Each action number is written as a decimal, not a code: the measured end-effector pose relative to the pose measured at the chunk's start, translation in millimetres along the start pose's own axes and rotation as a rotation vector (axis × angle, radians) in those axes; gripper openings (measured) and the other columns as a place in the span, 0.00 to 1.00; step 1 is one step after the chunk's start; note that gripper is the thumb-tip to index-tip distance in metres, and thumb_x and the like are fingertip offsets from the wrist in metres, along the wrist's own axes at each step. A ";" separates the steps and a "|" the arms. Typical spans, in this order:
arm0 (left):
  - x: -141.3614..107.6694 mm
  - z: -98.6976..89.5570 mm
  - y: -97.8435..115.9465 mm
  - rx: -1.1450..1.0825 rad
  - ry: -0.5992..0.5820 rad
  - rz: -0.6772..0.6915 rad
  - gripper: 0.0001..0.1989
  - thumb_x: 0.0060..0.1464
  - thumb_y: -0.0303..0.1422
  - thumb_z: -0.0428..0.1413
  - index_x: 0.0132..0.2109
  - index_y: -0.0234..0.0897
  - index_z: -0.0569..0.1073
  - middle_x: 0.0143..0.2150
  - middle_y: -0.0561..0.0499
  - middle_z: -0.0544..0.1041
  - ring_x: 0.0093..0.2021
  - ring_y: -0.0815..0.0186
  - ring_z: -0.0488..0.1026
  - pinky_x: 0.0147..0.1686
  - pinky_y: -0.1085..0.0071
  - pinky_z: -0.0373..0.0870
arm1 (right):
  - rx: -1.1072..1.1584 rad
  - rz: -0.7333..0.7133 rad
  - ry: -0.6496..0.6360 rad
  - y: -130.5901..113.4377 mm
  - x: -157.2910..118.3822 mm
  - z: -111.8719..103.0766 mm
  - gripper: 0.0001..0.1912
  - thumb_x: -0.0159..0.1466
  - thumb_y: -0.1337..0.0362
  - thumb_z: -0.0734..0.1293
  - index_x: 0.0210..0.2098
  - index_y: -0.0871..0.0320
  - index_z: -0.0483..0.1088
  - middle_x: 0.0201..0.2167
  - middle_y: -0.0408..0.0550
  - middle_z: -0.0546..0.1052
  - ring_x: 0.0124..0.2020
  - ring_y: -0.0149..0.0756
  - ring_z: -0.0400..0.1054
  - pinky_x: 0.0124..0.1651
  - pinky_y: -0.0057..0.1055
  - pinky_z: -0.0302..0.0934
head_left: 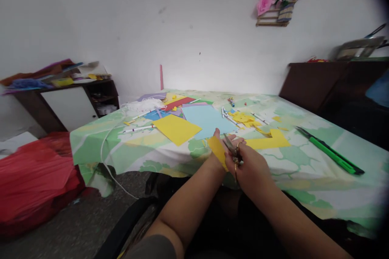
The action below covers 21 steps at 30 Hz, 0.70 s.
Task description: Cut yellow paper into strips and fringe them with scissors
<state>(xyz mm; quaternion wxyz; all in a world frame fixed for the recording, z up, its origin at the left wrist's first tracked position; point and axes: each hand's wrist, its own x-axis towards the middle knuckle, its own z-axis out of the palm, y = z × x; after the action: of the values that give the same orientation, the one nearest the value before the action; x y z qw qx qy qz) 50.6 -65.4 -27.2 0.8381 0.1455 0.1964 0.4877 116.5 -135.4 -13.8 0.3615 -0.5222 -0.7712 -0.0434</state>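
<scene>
My right hand (252, 166) grips a small pair of scissors (230, 144) by gold-coloured handles, its blades pointing up and left over my left hand. A yellow paper strip (216, 150) lies across my left wrist, its lower end beside my right thumb; whether that thumb pinches it, I cannot tell. My left hand (223, 136) is at the table edge, partly hidden behind the scissors and my right hand. Its thumb and fingers stretch out apart. Just beyond, a bent strip of yellow paper (267, 142) rests on the tablecloth.
A yellow sheet (178, 128), a light blue sheet (208, 119), yellow scraps (246, 119) and several markers (139, 129) lie on the patterned tablecloth (170, 156). To the right is a green utility knife (331, 151). A white cord (105, 145) hangs over the left edge, near a red bag (39, 182).
</scene>
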 end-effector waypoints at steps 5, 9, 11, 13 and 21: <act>-10.1 -13.0 2.0 -0.068 -0.207 -0.028 0.36 0.45 0.54 0.37 0.50 0.26 0.60 0.45 0.34 0.67 0.44 0.52 0.67 0.40 0.58 0.61 | -0.102 0.173 0.010 55.3 21.2 2.3 0.05 0.51 0.61 0.59 0.22 0.56 0.57 0.19 0.43 0.66 0.20 0.32 0.58 0.23 0.27 0.48; -25.9 -19.1 5.9 -0.107 -0.221 -0.009 0.40 0.42 0.55 0.41 0.54 0.27 0.54 0.52 0.31 0.61 0.50 0.51 0.62 0.41 0.59 0.61 | -0.229 0.318 0.070 90.5 35.6 -8.3 0.08 0.52 0.60 0.58 0.20 0.54 0.53 0.16 0.44 0.63 0.19 0.33 0.56 0.22 0.29 0.47; -29.6 -19.3 5.8 -0.106 -0.172 0.023 0.40 0.43 0.55 0.40 0.54 0.27 0.54 0.53 0.32 0.59 0.51 0.51 0.61 0.41 0.60 0.60 | -0.226 0.343 0.076 83.8 32.9 -9.0 0.08 0.52 0.60 0.58 0.20 0.54 0.54 0.16 0.45 0.64 0.18 0.33 0.56 0.21 0.29 0.48; -29.0 -18.2 5.1 -0.085 -0.087 0.024 0.38 0.45 0.54 0.39 0.54 0.26 0.55 0.53 0.32 0.60 0.50 0.52 0.62 0.41 0.61 0.61 | -0.153 0.286 0.040 60.4 20.5 -3.3 0.08 0.52 0.59 0.58 0.20 0.54 0.56 0.16 0.44 0.65 0.17 0.33 0.57 0.21 0.29 0.48; -28.6 -23.3 23.6 0.013 0.102 0.083 0.33 0.45 0.53 0.41 0.49 0.29 0.58 0.46 0.34 0.66 0.43 0.55 0.68 0.41 0.62 0.62 | 0.186 0.064 -0.085 25.5 16.3 2.1 0.08 0.51 0.57 0.60 0.22 0.55 0.62 0.17 0.42 0.67 0.17 0.30 0.59 0.20 0.26 0.50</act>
<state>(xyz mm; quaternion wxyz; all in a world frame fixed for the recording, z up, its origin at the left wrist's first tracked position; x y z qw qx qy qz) 8.9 -77.8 -32.1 0.8051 0.1341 0.2359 0.5274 133.6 -110.3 -13.4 0.3763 -0.5120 -0.7697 0.0621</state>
